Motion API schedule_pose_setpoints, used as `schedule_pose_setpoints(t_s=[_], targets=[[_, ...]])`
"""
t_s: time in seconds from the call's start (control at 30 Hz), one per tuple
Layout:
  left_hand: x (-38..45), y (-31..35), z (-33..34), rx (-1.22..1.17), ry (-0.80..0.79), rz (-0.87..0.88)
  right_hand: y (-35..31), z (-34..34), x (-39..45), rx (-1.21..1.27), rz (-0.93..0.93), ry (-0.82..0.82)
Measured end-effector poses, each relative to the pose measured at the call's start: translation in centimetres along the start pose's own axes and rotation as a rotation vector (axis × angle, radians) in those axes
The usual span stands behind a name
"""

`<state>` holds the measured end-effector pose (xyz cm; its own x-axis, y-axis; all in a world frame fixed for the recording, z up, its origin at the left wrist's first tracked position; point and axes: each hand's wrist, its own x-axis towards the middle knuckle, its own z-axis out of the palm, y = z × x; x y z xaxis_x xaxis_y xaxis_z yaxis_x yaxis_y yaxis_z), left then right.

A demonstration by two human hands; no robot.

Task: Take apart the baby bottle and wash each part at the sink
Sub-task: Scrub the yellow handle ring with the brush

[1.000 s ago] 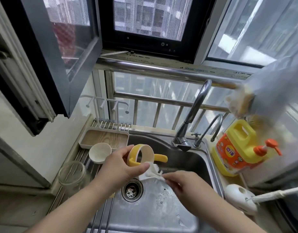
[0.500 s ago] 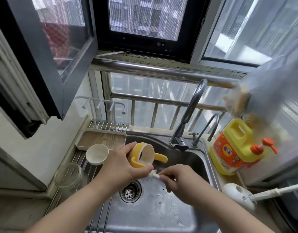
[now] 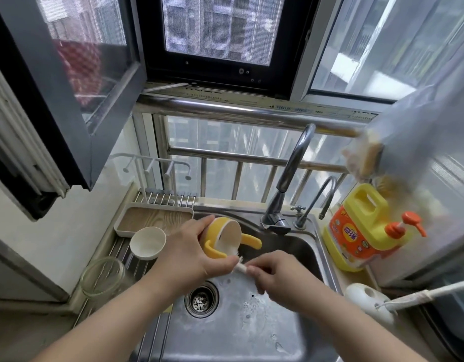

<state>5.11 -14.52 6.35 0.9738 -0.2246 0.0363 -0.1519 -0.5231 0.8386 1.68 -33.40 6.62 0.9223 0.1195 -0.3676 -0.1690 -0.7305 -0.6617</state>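
Observation:
Over the steel sink [image 3: 299, 252], my left hand [image 3: 189, 254] grips the yellow bottle collar with two handles [image 3: 225, 237], its cream inside turned toward me and to the right. My right hand [image 3: 275, 275] pinches a small white brush [image 3: 240, 265] whose bristled end pokes into the collar's lower rim. The clear glass bottle body [image 3: 102, 278] stands on the drying rack at the left. A cream cap [image 3: 147, 242] lies mouth-up beside it.
The drain [image 3: 201, 299] sits below my hands. The tap [image 3: 285, 192] curves over the sink's back, a smaller spout to its right. A yellow detergent jug [image 3: 361, 228] and a white holder [image 3: 367, 299] stand at the right. A wood-lined tray [image 3: 152, 216] is at the back left.
My right hand has brought the brush up from beneath the collar into its opening. The left hand has tilted the collar so that its mouth faces more rightward.

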Motion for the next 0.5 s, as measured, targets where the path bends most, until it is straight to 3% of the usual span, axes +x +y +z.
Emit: schedule_pose_setpoints(t_s=[0.07, 0.13, 0.27, 0.33, 0.4, 0.5], targets=[[-0.3, -0.1, 0.0, 0.006, 0.016, 0.017, -0.4, -0.3, -0.3, 0.189, 0.069, -0.112], [-0.1, 0.0, -0.2, 0.022, 0.012, 0.017, -0.1, -0.5, 0.0, 0.055, 0.010, -0.021], [0.6, 0.5, -0.6, -0.023, -0.025, -0.040, 0.3, -1.5, 1.1, -0.724, -0.328, 0.511], [0.8, 0.8, -0.7, -0.074, -0.018, -0.048, 0.7, -2.0, 1.1, -0.798, -0.453, 0.691], [0.8, 0.9, -0.7, -0.111, 0.015, -0.029, 0.3, -1.9, 0.6, -0.604, -0.390, 0.636], [0.5, 0.8, -0.3, -0.061, 0.046, 0.020, 0.2, -0.8, 0.1, -0.045, -0.107, 0.290]])
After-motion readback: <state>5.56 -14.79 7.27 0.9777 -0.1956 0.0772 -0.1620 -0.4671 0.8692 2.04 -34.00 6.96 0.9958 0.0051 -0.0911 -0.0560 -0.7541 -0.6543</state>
